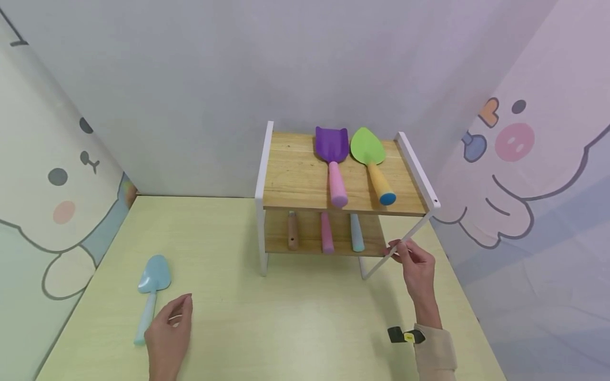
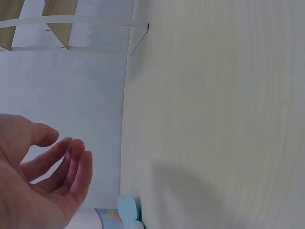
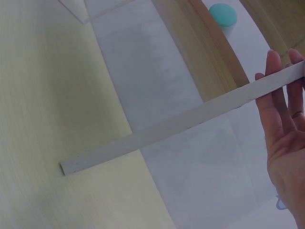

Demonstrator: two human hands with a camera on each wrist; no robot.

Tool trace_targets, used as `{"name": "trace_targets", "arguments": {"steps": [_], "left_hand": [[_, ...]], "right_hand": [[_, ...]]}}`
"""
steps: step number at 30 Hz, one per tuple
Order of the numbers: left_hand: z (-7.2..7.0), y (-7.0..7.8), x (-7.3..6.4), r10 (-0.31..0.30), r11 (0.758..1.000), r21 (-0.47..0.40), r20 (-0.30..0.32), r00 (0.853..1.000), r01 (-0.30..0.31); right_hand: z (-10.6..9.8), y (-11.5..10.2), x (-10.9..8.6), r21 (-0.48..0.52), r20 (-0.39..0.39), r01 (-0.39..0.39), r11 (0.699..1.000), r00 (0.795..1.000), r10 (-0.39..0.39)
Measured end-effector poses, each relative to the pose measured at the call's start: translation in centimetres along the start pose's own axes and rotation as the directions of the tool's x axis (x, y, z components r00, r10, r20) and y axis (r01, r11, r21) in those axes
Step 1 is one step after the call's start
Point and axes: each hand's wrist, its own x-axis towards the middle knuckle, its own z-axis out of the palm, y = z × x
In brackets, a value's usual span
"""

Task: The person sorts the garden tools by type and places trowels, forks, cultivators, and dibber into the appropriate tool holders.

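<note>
My right hand (image 1: 419, 269) is at the right side of a two-tier wooden shelf (image 1: 290, 182) with a white frame. Its thumb and fingers pinch the slanted white leg (image 3: 167, 121) beside the lower board; in the right wrist view fingers show behind that bar. On the upper board lie a purple scoop (image 1: 332, 145) with a pink handle and a green trowel (image 1: 367, 147) with a yellow handle. Holding nothing, my left hand (image 1: 169, 333) hovers loosely curled just right of a light-blue trowel (image 1: 154, 275) on the table.
Three handles stick out on the lower board: a brown handle (image 1: 293, 231), a pink handle (image 1: 326, 233) and a pale-blue handle (image 1: 356, 233). Cartoon-printed curtains flank the pale table (image 1: 214, 254) left and right. A grey curtain (image 1: 190, 95) hangs behind the shelf.
</note>
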Motion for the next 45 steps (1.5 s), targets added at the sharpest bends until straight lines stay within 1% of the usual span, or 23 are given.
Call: {"name": "trace_targets", "arguments": {"steps": [4, 8, 11, 14, 19, 22, 29, 34, 37, 40, 43, 45], "left_hand": [[-0.4, -0.3, 0.2, -0.009, 1.0, 0.001, -0.026, 1.0, 0.009], [-0.7, -0.7, 0.5, -0.023, 0.999, 0.022, -0.048, 0.999, 0.024], [-1.0, -1.1, 0.7, -0.043, 0.998, 0.034, -0.064, 0.997, 0.046], [-1.3, -1.5, 1.0, -0.074, 0.996, 0.04, -0.073, 0.995, 0.077], [-2.0, -2.4, 1.4, -0.146, 0.987, 0.06, -0.078, 0.986, 0.15], [-2.3, -3.0, 1.7, -0.176, 0.981, 0.067, -0.093, 0.98, 0.183], [-3.2, -4.1, 2.2, -0.215, 0.972, 0.062, -0.149, 0.965, 0.226], [-3.8, -5.0, 2.7, -0.278, 0.951, 0.099, -0.152, 0.948, 0.294], [-4.1, -5.4, 2.9, -0.337, 0.926, 0.131, -0.137, 0.931, 0.355], [-4.2, -5.8, 3.1, -0.397, 0.899, 0.155, -0.105, 0.912, 0.409], [-4.5, -6.3, 3.3, -0.439, 0.879, 0.178, -0.065, 0.896, 0.443], [-4.7, -6.6, 3.4, -0.453, 0.875, 0.176, -0.031, 0.891, 0.451]], "right_hand": [[0.0, 0.1, -0.1, -0.003, -0.009, -0.003, 1.0, 1.0, 0.003], [0.0, 0.2, -0.1, 0.008, -0.021, -0.002, 1.0, 1.0, 0.002], [-0.1, 0.3, 0.0, 0.025, -0.022, 0.005, 1.0, 1.0, -0.005], [0.0, 0.2, 0.1, 0.016, -0.024, 0.009, 1.0, 1.0, -0.009], [0.0, 0.1, 0.1, -0.008, -0.026, -0.002, 1.0, 1.0, 0.002], [-0.1, 0.0, 0.1, -0.008, -0.022, -0.008, 1.0, 1.0, 0.008], [0.0, 0.0, 0.1, -0.013, -0.013, -0.01, 1.0, 1.0, 0.009], [0.0, 0.0, 0.1, -0.022, -0.018, -0.017, 1.0, 1.0, 0.017], [0.1, -0.1, 0.1, -0.031, -0.026, -0.024, 0.999, 0.999, 0.023], [0.1, -0.1, 0.0, -0.033, -0.027, -0.026, 0.999, 0.999, 0.025], [0.1, -0.1, 0.0, -0.027, -0.024, -0.028, 0.999, 0.999, 0.028], [0.1, -0.1, -0.1, -0.027, -0.024, -0.03, 0.999, 0.999, 0.03]]}}
